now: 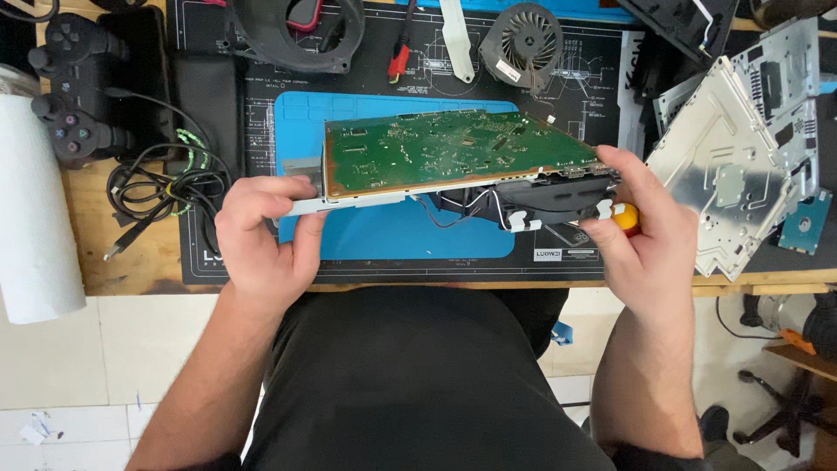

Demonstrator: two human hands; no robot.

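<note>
I hold a green circuit board assembly tilted up on its near edge, over a blue mat. A metal frame and black plastic part with wires hang under the board. My left hand grips its left end. At the right end my right hand grips the board and also holds a tool with a red and yellow handle, mostly hidden in the palm.
A bare metal shield plate lies at the right. Two fans and a red-handled tool lie at the back. A black game controller, coiled cables and a white paper roll sit at the left.
</note>
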